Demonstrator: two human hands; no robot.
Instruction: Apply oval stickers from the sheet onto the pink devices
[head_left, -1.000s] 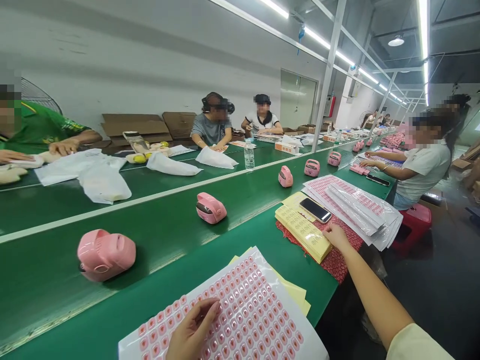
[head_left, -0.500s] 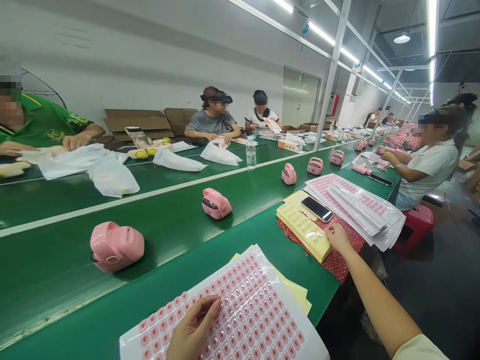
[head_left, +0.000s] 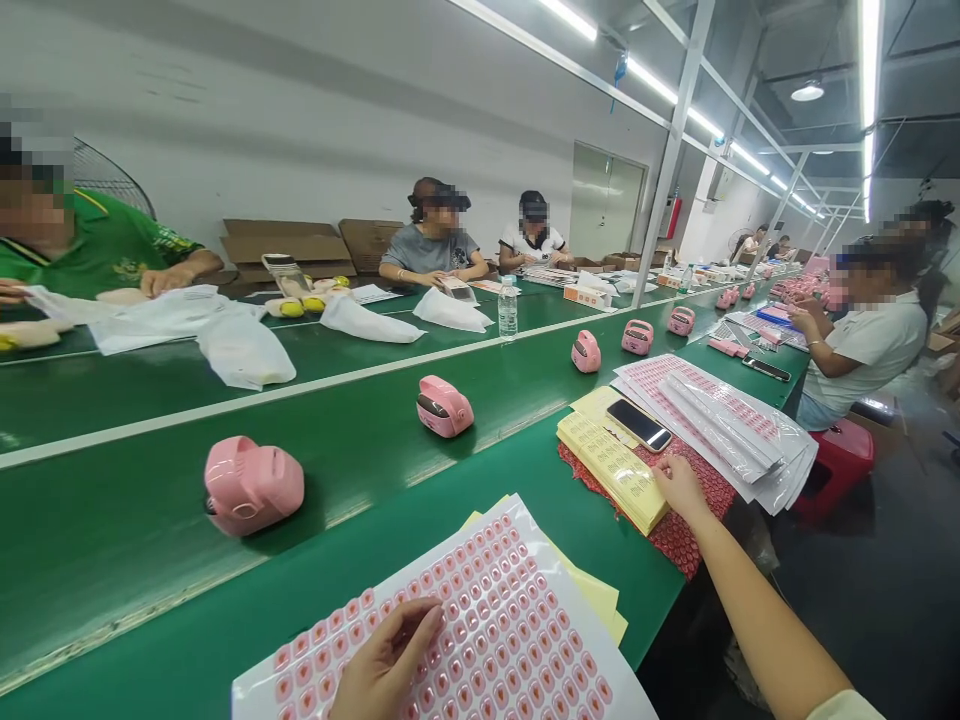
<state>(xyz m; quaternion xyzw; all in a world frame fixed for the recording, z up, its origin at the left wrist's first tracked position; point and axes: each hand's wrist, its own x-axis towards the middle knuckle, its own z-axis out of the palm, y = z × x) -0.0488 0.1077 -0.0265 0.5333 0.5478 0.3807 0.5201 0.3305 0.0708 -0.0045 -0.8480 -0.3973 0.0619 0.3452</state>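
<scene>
My left hand (head_left: 394, 655) rests over a sheet of pink oval stickers (head_left: 517, 620), each with a small red mark. Its thumb and index finger are pinched together; anything between them is too small to make out. Further right, my right hand (head_left: 681, 485) has its fingertips closed on the edge of a stack of yellow label sheets (head_left: 611, 460). That stack lies on red bubble wrap (head_left: 694, 545), beside a phone (head_left: 639, 425). More yellow sheets (head_left: 592, 590) stick out from under the sticker sheet.
Several pink devices stand on the green belt, the closest one (head_left: 255, 485) at left, another (head_left: 445, 406) beyond it. More sticker sheets (head_left: 720, 425) lie past the phone. Co-workers sit across the belt and at right. A water bottle (head_left: 508, 308) stands by the divider.
The view has shifted slightly. Both my hands stay almost in place. Across the belt, a co-worker has lowered a raised card.
</scene>
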